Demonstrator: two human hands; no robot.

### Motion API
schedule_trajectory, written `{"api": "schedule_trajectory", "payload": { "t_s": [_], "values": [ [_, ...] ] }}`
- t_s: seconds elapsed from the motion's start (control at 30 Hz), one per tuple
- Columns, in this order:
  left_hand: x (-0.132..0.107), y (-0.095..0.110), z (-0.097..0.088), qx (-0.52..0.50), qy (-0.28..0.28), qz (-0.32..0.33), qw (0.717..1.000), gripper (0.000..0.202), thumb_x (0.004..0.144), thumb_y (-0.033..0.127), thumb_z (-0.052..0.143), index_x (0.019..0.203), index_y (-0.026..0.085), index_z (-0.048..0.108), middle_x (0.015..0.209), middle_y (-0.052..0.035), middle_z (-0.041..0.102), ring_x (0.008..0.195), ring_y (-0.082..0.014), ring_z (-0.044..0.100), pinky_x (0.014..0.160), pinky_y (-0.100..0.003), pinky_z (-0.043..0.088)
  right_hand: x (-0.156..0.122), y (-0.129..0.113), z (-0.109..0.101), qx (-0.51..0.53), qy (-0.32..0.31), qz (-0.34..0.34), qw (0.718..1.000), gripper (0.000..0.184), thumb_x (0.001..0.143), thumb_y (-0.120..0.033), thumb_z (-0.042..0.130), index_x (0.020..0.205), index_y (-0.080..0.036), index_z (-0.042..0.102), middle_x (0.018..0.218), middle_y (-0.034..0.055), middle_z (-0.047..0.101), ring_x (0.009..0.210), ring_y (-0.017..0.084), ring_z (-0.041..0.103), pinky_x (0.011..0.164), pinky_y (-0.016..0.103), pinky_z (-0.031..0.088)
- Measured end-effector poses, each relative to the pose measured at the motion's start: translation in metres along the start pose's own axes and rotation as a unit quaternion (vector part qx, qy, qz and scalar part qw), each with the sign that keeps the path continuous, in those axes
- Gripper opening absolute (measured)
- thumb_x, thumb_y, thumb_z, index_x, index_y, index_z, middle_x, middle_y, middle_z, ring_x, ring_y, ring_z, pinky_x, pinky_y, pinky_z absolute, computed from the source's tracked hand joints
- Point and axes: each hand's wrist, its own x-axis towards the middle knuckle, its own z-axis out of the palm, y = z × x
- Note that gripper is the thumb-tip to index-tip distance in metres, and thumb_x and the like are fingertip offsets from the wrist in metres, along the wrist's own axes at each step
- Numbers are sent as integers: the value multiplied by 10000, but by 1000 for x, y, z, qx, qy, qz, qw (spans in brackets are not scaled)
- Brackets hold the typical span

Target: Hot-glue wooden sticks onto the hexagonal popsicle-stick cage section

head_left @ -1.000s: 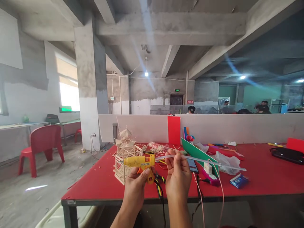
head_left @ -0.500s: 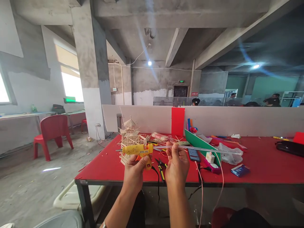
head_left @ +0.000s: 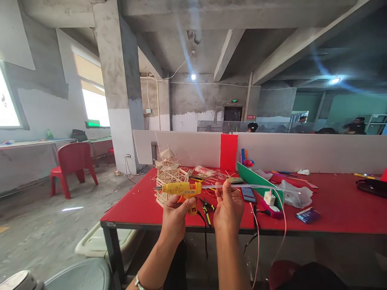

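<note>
My left hand [head_left: 174, 215] is closed around the handle of a yellow glue gun [head_left: 180, 189], held level above the front of the red table [head_left: 142, 207]. My right hand [head_left: 229, 206] pinches a long clear glue stick [head_left: 260, 187] whose left end sits in the back of the gun. The stick runs out to the right over the table. Just behind the gun stands a small tower model of wooden sticks [head_left: 168, 174].
Pliers [head_left: 206, 208], a phone [head_left: 248, 194], a green sheet [head_left: 256, 181], a crumpled plastic bag [head_left: 294, 195], a blue box [head_left: 308, 215] and loose sticks lie on the table. A white partition [head_left: 302, 153] backs it. A red chair [head_left: 74, 163] stands left. People sit far behind.
The view has pulled back and tilted, so the table sits further away. Both hands keep the gun and stick; the stick looks pushed a little further into the gun.
</note>
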Motion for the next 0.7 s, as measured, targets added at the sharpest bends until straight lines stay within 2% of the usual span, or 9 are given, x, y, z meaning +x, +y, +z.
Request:
{"api": "schedule_trajectory", "payload": {
  "t_s": [0.17,0.37,0.57,0.7],
  "values": [
    [0,-1,-1,9,2,3,1000,398,474,312,971,787,177,766,828,-45,791,730,-184,736,678,-252,561,0,1,-3,5,-4,2,1000,491,574,-568,872,742,-190,606,748,18,738,825,184,705,770,309,508],
    [-2,-1,2,30,-9,10,999,430,484,342,965,841,185,783,816,-44,787,729,-190,730,721,-278,566,-1,5,-7,-4,-34,-4,999,448,604,-529,871,792,-186,654,825,42,764,907,200,703,797,318,499],
    [-3,-2,2,31,-2,25,999,409,498,325,958,837,181,784,839,-47,787,762,-193,722,690,-264,565,-3,8,-9,-32,-51,-23,998,417,701,-530,801,903,-181,696,914,75,779,983,223,699,814,335,501],
    [-1,-3,-1,28,5,24,999,361,492,317,961,751,175,754,803,-33,770,717,-181,707,633,-257,557,-2,11,-10,-20,-58,-16,998,472,676,-513,823,992,-183,706,990,85,776,1017,231,694,798,327,497]
  ]
}}
